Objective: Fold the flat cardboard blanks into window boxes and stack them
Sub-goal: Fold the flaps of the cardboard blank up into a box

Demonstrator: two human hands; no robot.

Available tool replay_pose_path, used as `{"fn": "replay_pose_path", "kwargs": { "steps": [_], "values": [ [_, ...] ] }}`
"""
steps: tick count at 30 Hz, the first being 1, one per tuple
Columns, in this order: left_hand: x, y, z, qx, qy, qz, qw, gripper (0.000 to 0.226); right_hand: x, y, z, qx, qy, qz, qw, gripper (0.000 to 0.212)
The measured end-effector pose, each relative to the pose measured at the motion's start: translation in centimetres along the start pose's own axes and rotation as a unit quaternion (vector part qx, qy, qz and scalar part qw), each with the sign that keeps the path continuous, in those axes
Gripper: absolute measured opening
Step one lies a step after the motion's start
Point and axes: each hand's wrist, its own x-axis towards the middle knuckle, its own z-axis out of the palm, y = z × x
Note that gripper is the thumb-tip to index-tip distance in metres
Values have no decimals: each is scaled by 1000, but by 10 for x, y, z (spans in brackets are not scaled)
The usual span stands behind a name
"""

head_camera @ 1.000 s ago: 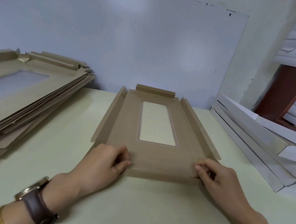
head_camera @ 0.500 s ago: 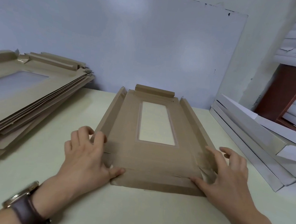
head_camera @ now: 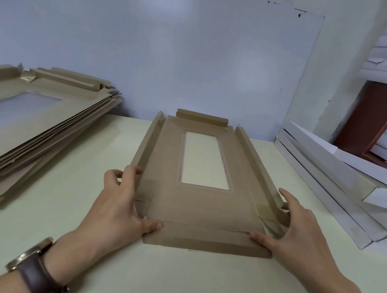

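Left hand (head_camera: 121, 200) curls round side wall (head_camera: 145, 146) of window-box blank (head_camera: 205, 209); right hand (head_camera: 296, 224) spread against opposite wall (head_camera: 256, 166); thumbs pin front flap (head_camera: 207, 239), likely squaring corners.

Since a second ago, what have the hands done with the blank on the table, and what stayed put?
Both hands released the corners of the near flap and slid outward. The left hand now grips the left side flap of the cardboard blank. The right hand presses against the right side flap. Both thumbs rest on the near flap. The blank, pile of blanks and white boxes stayed put.
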Motion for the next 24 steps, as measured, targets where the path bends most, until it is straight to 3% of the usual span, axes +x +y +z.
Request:
{"fn": "replay_pose_path", "kwargs": {
  "steps": [9, 13, 18, 24],
  "values": [
    [8, -7, -7, -30, -22, -50, 998, 130, 5, -1, -2, 61, -14, -28, 998, 111],
    [10, -8, -7, -45, -15, -16, 999, 131, 6, 1, -2, 89, -13, -30, 996, 107],
    [14, -7, -6, -51, -40, 26, 998, 125, 9, 2, -4, 119, -11, -24, 993, 86],
    [22, -10, -8, -62, -115, 21, 991, 100, 14, 2, -5, 87, -33, -16, 996, 82]
  ]
}}
